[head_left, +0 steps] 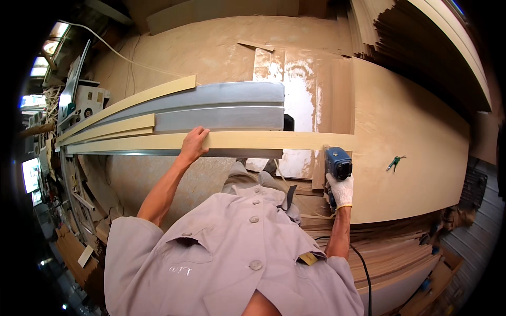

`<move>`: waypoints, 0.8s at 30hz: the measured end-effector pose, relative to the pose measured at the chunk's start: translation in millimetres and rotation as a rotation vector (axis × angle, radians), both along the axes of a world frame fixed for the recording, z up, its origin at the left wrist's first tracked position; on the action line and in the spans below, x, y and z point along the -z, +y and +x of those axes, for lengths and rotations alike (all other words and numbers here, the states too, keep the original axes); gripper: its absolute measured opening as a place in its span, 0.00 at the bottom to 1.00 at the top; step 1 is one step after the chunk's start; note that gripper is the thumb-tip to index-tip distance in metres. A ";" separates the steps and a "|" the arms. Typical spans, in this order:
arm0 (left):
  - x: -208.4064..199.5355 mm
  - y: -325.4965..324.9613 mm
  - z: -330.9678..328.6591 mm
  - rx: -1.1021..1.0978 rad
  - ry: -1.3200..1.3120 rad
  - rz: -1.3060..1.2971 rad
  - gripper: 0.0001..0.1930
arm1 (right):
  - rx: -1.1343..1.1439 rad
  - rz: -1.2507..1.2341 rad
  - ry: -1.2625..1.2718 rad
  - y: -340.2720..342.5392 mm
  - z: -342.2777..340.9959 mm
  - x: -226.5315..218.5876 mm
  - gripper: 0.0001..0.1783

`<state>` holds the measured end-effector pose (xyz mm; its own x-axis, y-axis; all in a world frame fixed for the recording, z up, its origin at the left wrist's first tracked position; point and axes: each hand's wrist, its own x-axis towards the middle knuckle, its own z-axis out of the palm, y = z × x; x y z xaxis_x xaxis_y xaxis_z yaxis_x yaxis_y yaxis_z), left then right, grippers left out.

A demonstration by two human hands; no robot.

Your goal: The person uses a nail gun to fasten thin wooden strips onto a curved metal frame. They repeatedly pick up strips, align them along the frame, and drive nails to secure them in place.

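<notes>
A long, pale wooden strip (263, 140) lies across the grey metal worktable (226, 119), its right end reaching past the table. My bare left hand (195, 143) grips the strip near its middle, fingers curled over the far edge. At the strip's right end, my right hand (341, 191), in a white knitted glove, is closed around a blue and black handheld power tool (339, 161). The tool meets the end of the strip; its working part is hidden. Two shorter pale strips (182, 87) (132, 126) rest on the table beyond the long one.
To the right stands a stack topped by a large pale board (411, 158), with green-handled pliers (395, 163) on it. Stacked sheets (390, 247) sit near my right arm. A black cable (368, 274) hangs by that arm. Tall panels (453, 47) stand far right.
</notes>
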<state>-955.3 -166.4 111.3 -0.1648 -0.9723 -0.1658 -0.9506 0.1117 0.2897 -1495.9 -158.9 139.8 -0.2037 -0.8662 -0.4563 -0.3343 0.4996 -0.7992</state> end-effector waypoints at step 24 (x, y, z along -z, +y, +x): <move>1.7 0.8 -0.4 -0.051 0.027 0.073 0.35 | 0.066 0.037 0.020 1.7 -20.1 -7.8 0.14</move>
